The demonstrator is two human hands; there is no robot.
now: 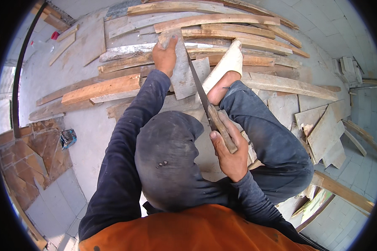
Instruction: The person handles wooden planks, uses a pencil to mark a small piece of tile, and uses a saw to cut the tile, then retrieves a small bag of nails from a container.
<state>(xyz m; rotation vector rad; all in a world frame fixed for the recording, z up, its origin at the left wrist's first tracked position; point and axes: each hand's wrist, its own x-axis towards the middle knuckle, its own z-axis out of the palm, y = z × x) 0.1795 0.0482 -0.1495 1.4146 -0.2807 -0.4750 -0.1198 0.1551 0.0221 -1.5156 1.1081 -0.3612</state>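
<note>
My right hand (230,157) is closed around the wooden handle of a handsaw (199,90). Its long, dark blade points away from me, lying along the right edge of a grey, flat board (181,71). With the thumb on top, my left hand (165,57) grips that board near its far left edge; the fingers underneath are mostly hidden. A cream-coloured shoe (226,62) on my right foot is just right of the blade, beside another grey board piece (202,69). Several timber planks (130,62) lie beneath and around the board.
Long planks (222,19) spread across the far floor. To the left is a loose rough timber (102,88), with a blue-edged electrical-box-like object (68,138) farther out. Broken board sheets (324,131) lean in a pile at right. A clear bottle (42,46) lies far left.
</note>
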